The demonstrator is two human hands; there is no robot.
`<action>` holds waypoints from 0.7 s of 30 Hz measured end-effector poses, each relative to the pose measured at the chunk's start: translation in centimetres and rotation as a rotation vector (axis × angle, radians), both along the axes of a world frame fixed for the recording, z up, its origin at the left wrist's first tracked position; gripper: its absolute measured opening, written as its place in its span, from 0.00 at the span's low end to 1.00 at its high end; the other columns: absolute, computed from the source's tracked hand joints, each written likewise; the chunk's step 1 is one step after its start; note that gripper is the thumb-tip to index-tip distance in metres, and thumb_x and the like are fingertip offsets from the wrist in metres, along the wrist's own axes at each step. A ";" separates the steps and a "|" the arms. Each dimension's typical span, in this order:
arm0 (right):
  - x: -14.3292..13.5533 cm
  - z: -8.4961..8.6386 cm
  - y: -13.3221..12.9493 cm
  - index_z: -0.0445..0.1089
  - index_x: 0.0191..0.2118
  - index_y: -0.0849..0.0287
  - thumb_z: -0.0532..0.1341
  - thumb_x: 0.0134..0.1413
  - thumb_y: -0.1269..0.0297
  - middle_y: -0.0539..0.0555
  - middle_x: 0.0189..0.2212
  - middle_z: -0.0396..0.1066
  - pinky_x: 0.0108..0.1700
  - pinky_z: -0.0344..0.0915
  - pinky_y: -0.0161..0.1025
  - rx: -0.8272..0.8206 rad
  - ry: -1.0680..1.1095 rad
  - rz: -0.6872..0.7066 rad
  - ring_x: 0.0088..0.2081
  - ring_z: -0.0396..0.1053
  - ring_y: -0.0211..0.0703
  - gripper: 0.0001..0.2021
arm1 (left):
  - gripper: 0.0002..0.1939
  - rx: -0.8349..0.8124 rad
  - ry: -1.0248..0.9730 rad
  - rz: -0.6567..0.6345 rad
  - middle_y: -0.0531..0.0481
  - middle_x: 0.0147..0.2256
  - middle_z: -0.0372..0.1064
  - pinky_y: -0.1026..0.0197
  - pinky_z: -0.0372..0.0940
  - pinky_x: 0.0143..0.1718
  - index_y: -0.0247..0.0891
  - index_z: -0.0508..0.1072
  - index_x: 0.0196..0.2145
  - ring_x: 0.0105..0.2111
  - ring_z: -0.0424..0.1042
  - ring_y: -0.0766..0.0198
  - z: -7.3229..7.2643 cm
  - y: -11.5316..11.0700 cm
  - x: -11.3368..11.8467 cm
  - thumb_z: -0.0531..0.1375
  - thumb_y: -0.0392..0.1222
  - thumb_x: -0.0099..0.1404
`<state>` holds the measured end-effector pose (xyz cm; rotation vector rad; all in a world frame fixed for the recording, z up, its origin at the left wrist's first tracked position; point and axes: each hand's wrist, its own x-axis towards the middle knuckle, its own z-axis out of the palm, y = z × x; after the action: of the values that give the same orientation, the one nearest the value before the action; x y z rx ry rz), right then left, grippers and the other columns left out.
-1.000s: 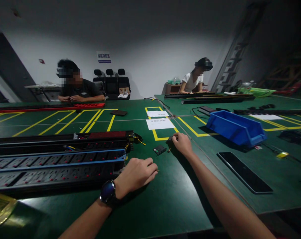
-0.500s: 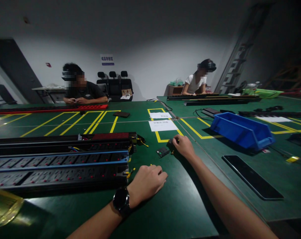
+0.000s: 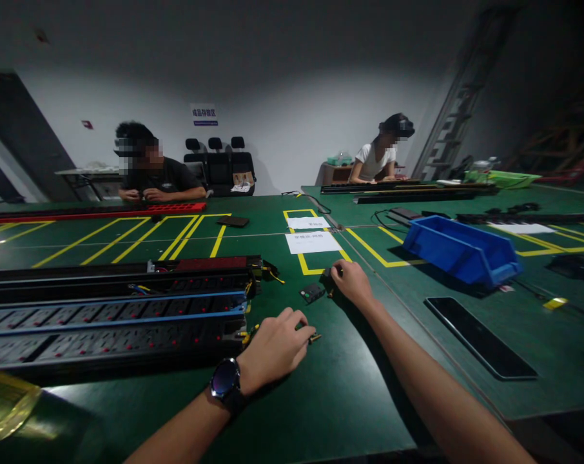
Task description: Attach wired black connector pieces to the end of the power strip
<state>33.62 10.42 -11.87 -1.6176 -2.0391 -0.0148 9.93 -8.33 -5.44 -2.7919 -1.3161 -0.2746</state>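
My right hand (image 3: 352, 281) is reached out over the green table, its fingers closed on a small dark block (image 3: 327, 273) whose kind I cannot make out. Beside that block lies a flat black module (image 3: 312, 293) with a small round green mark. My left hand (image 3: 275, 348), with a watch on the wrist, rests low over the table with curved fingers apart. Small brass-coloured pieces (image 3: 314, 338), perhaps screws, show at its fingertips. Left of this hand are long black socket strips (image 3: 142, 338) with red dots and yellow wire ends (image 3: 251, 334).
A blue bin (image 3: 461, 251) stands to the right, with a dark phone-like slab (image 3: 480, 336) nearer me. White paper sheets (image 3: 312, 243) lie ahead within yellow tape lines. A yellow transparent container (image 3: 4, 406) sits at the lower left. Two people work across the table.
My left hand has drawn slightly left and its fingers have loosened, uncovering the brass-coloured pieces. My right hand keeps its place at the dark block. The whole view has shifted slightly.
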 end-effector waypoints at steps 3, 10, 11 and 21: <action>0.0 0.2 -0.1 0.75 0.41 0.58 0.54 0.66 0.63 0.57 0.38 0.78 0.42 0.60 0.40 -0.008 -0.005 -0.004 0.42 0.70 0.49 0.11 | 0.14 0.005 0.003 -0.069 0.48 0.51 0.71 0.57 0.69 0.42 0.44 0.72 0.55 0.48 0.68 0.56 -0.1 0.0 0.2 0.57 0.39 0.73; -0.1 0.4 -0.2 0.75 0.42 0.57 0.55 0.66 0.63 0.56 0.38 0.77 0.42 0.60 0.39 -0.027 -0.018 -0.008 0.42 0.70 0.48 0.11 | 0.12 0.013 -0.006 -0.139 0.47 0.47 0.73 0.58 0.68 0.41 0.42 0.74 0.52 0.46 0.69 0.57 -0.4 0.3 -0.1 0.57 0.39 0.73; -0.1 0.4 -0.3 0.75 0.42 0.57 0.55 0.66 0.63 0.56 0.38 0.77 0.42 0.60 0.39 -0.027 -0.017 -0.011 0.42 0.69 0.48 0.11 | 0.12 0.016 -0.004 -0.149 0.47 0.47 0.73 0.58 0.67 0.41 0.42 0.74 0.52 0.46 0.69 0.58 -0.6 0.4 -0.1 0.57 0.39 0.73; -0.2 0.6 -0.4 0.75 0.41 0.58 0.55 0.64 0.64 0.57 0.37 0.77 0.41 0.61 0.40 -0.027 -0.021 -0.011 0.41 0.70 0.49 0.11 | 0.10 0.055 -0.002 -0.169 0.47 0.45 0.72 0.60 0.65 0.39 0.40 0.73 0.47 0.43 0.69 0.60 -1.2 0.2 0.8 0.52 0.38 0.76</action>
<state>33.46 9.98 -11.31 -1.6522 -2.0542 -0.0084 10.72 -8.09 -6.66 -2.8601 -1.0565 -0.3154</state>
